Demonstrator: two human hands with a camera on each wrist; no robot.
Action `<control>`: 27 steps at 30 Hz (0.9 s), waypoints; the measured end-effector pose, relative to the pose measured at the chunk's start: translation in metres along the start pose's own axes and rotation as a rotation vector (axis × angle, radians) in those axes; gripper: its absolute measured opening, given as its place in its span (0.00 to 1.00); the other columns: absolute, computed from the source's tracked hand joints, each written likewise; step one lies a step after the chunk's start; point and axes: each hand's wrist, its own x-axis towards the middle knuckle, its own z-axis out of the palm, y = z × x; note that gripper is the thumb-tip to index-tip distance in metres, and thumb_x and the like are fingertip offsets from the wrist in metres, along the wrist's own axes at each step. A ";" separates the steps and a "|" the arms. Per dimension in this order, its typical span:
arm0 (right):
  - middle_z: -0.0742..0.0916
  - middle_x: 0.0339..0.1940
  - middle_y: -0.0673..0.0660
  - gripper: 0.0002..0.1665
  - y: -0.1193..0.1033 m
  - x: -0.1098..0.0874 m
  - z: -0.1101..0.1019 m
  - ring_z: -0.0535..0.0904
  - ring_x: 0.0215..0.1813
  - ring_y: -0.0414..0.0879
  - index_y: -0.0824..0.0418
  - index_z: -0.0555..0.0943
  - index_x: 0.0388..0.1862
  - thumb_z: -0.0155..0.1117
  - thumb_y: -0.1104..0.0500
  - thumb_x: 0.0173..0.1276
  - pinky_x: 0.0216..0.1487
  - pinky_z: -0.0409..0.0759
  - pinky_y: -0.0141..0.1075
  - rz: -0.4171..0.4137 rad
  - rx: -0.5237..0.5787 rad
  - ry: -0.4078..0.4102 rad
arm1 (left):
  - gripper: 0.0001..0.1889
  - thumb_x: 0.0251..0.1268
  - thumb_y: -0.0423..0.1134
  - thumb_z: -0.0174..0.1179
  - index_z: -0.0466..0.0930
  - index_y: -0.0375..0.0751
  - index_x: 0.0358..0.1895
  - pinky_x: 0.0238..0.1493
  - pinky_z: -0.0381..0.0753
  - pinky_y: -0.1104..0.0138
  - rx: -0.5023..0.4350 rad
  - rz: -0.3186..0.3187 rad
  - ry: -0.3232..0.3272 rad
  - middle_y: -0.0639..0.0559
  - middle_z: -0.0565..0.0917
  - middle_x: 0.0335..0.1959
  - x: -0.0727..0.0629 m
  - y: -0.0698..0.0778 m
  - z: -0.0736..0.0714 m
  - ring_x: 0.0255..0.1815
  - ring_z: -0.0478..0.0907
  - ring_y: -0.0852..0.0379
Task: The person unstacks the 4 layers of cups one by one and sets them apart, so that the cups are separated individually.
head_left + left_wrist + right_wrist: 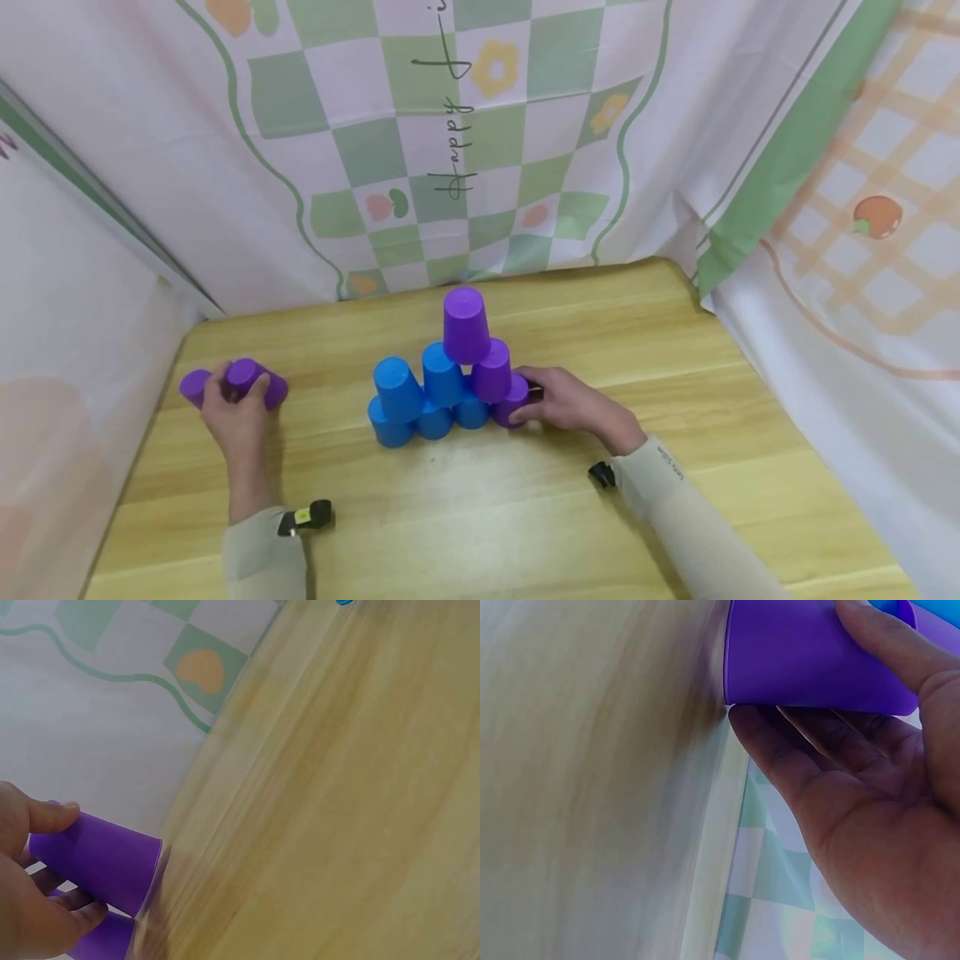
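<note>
Nearest to where I stood, two pale sleeves (262,554) reached over the wooden table (457,525), a small black device (321,513) at each wrist. Off to the left, the left hand (236,421) gripped a purple cup (246,373) between thumb and fingers, a second purple cup (193,387) just beside it. The right hand (570,404) held the purple end cup (507,406) of a pyramid's bottom row, thumb and fingers on opposite sides. Three blue cups (434,421) made up that row; above stood two blue cups (398,392) and a purple one, with a purple top cup (465,327) over them. Behind hung a green-and-white checked curtain (465,150).
</note>
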 end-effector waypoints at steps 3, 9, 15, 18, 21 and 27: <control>0.89 0.56 0.50 0.28 -0.001 0.000 0.000 0.85 0.59 0.47 0.52 0.82 0.64 0.78 0.47 0.68 0.66 0.83 0.52 0.001 0.000 -0.001 | 0.34 0.71 0.30 0.66 0.67 0.42 0.78 0.82 0.66 0.60 0.001 0.013 0.002 0.39 0.69 0.79 0.001 -0.002 0.001 0.80 0.67 0.45; 0.89 0.56 0.50 0.28 -0.002 0.000 0.000 0.85 0.59 0.47 0.52 0.82 0.64 0.78 0.48 0.68 0.66 0.83 0.51 -0.009 -0.003 -0.003 | 0.34 0.71 0.29 0.66 0.67 0.41 0.78 0.82 0.65 0.61 -0.003 0.031 0.004 0.39 0.69 0.79 0.002 -0.006 0.002 0.80 0.67 0.46; 0.89 0.56 0.50 0.29 -0.002 -0.001 0.000 0.85 0.59 0.47 0.53 0.81 0.65 0.78 0.48 0.68 0.66 0.83 0.51 -0.005 0.003 -0.002 | 0.35 0.70 0.26 0.65 0.66 0.39 0.79 0.83 0.63 0.63 -0.031 0.026 -0.001 0.39 0.68 0.80 0.003 -0.007 0.004 0.82 0.64 0.46; 0.89 0.56 0.50 0.29 -0.002 -0.001 0.000 0.85 0.58 0.47 0.53 0.81 0.65 0.78 0.48 0.68 0.66 0.83 0.51 -0.006 0.007 -0.003 | 0.35 0.71 0.27 0.65 0.65 0.42 0.79 0.83 0.62 0.63 -0.050 0.004 -0.008 0.40 0.67 0.81 0.002 -0.008 0.004 0.83 0.62 0.49; 0.89 0.55 0.49 0.28 -0.002 -0.001 0.001 0.85 0.57 0.46 0.52 0.82 0.64 0.78 0.49 0.68 0.66 0.83 0.51 -0.008 0.009 -0.001 | 0.36 0.72 0.29 0.65 0.64 0.45 0.80 0.84 0.60 0.64 -0.068 -0.015 -0.014 0.42 0.65 0.82 0.001 -0.008 0.004 0.84 0.61 0.50; 0.89 0.54 0.49 0.27 -0.001 -0.001 0.001 0.85 0.56 0.46 0.52 0.82 0.63 0.78 0.48 0.67 0.65 0.83 0.51 -0.005 0.005 0.004 | 0.36 0.73 0.31 0.65 0.64 0.47 0.81 0.84 0.58 0.64 -0.073 -0.026 -0.010 0.44 0.63 0.83 0.001 -0.008 0.006 0.85 0.59 0.51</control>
